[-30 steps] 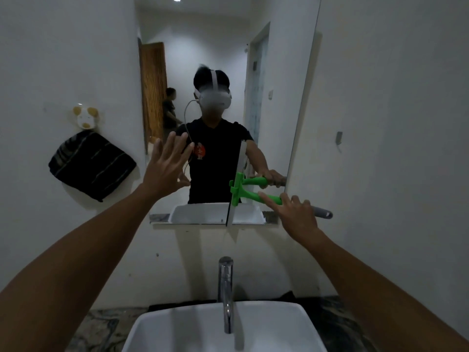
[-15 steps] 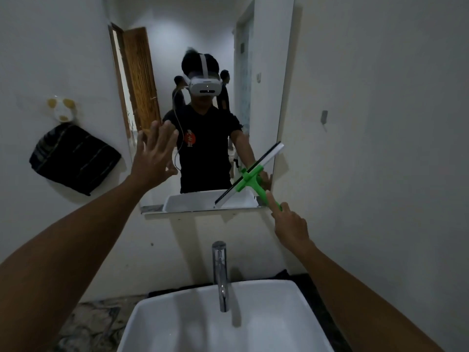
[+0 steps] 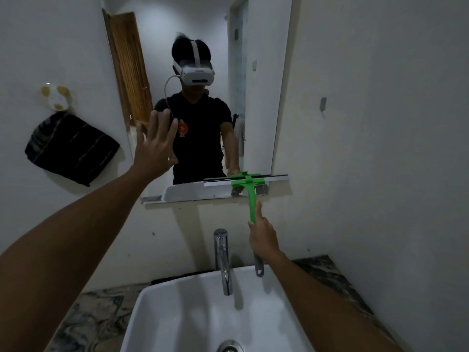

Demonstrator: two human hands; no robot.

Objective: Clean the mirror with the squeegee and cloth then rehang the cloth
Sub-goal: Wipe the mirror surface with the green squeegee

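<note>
**Squeegee at the mirror's lower edge, blade level**

I read the mirror [image 3: 256, 102] as mid-wipe. The cloth [image 3: 71, 148] hangs far left on the wall under its hook [image 3: 57, 97], in reserve. My left hand [image 3: 154, 146], fingers spread and empty, braces near the glass. My right hand [image 3: 264, 237] is wrapped around the squeegee [image 3: 250, 189] handle, holding the blade horizontal, apparently for a full-width stroke.

Plain white walls [image 3: 380, 148] are seen in dim light; a white sink [image 3: 193, 313] with a chrome tap [image 3: 222, 260] is set on a marbled tabletop [image 3: 83, 323].
</note>
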